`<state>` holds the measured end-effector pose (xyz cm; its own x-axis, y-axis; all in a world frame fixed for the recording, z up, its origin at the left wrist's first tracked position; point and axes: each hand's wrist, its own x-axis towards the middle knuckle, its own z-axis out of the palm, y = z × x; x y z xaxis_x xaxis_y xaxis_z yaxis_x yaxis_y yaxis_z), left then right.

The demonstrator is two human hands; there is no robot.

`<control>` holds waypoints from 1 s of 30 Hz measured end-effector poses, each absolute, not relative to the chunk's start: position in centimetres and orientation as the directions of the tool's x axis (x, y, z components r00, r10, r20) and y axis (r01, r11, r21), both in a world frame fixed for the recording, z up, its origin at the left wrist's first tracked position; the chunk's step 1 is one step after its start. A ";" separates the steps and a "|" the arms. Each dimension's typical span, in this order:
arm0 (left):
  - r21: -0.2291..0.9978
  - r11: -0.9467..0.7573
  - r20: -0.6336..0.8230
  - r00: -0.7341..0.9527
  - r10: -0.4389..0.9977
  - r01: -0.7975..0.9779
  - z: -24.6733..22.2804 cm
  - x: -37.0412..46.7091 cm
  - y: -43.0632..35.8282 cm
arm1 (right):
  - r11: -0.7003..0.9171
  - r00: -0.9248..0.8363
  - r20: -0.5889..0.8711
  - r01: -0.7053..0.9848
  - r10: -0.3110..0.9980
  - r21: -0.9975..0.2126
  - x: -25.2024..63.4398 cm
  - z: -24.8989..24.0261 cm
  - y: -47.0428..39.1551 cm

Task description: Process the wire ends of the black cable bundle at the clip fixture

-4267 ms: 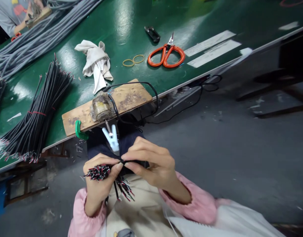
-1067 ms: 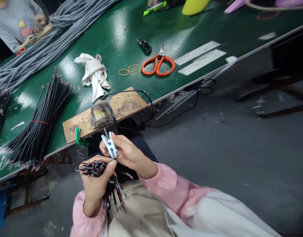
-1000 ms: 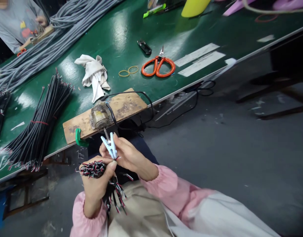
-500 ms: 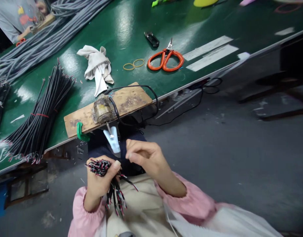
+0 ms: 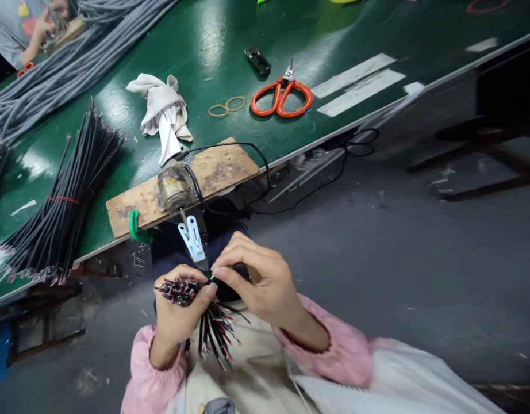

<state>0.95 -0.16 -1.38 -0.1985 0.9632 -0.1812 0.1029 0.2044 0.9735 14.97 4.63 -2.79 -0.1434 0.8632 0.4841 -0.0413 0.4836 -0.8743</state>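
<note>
My left hand (image 5: pixel 172 325) is wrapped round a bundle of short black cables (image 5: pixel 177 292). Red, white and black wire ends stick up above the fist, and more cable ends fan out below it. Thumb and forefinger of my right hand (image 5: pixel 267 282) are pinched at a thin wire end beside my left thumb; the wire tip itself is barely visible. Just beyond both hands, a light blue clothespin (image 5: pixel 192 240) sits on the shaft of a small motor (image 5: pixel 174 187). That motor is fixed to a wooden board (image 5: pixel 222 169) at the table edge.
On the green table (image 5: pixel 213 75) lie orange-handled scissors (image 5: pixel 282 99), a black cutter (image 5: pixel 258 62), rubber bands (image 5: pixel 227 106) and a white cloth (image 5: pixel 161 112). A tied black cable bundle (image 5: pixel 70 201) rests left. A green clamp (image 5: pixel 138 228) grips the board. Another person's hand (image 5: pixel 41 29) shows far left.
My right hand has moved left and down to my left thumb, where its fingertips now pinch a wire end. Cable ends below my left fist are spread wider. The view has shifted slightly.
</note>
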 end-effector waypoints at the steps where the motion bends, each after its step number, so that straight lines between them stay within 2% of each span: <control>1: 0.977 0.188 -0.164 -0.213 0.963 0.098 -1.5 0.9 -0.3 | 0.484 -0.122 0.487 -0.052 0.865 -0.873 14.9 -3.0 4.5; 4: 0.985 0.132 -0.101 -0.249 0.963 0.110 -1.5 0.9 -0.5 | 0.499 -0.071 0.505 -0.078 0.860 -0.863 14.8 -3.5 4.2; 7: 0.985 0.114 -0.075 -0.271 0.960 0.131 -1.5 0.9 -0.6 | 0.456 -0.097 0.470 -0.136 0.877 -0.880 14.9 -4.0 4.2; 11: 0.983 0.126 -0.086 -0.268 0.959 0.134 -1.4 0.9 -0.7 | 0.400 -0.146 0.420 -0.145 0.896 -0.905 15.1 -4.5 4.4; 15: 0.986 0.121 -0.091 -0.243 0.966 0.115 -1.3 0.9 -0.7 | 0.441 -0.177 0.471 -0.186 0.864 -0.878 15.2 -4.7 4.8; 20: 0.987 0.159 -0.150 -0.211 0.966 0.030 -1.2 0.9 -0.8 | 0.410 -0.197 0.464 -0.263 0.864 -0.874 15.0 -5.0 5.2; 26: 0.985 0.171 -0.160 -0.208 0.965 0.037 -1.2 0.8 -0.8 | 0.517 -0.188 0.558 -0.228 0.808 -0.825 14.6 -5.2 5.2; 30: 0.986 0.163 -0.152 -0.198 0.968 0.039 -1.2 0.8 -0.7 | 0.469 -0.186 0.500 -0.186 0.846 -0.863 14.2 -4.9 4.8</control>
<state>0.82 -0.70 -1.24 -0.1984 0.9683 -0.1519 0.0386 0.1626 0.9859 14.25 4.81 -4.87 -0.1860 0.8459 0.4999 -0.1861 0.4692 -0.8633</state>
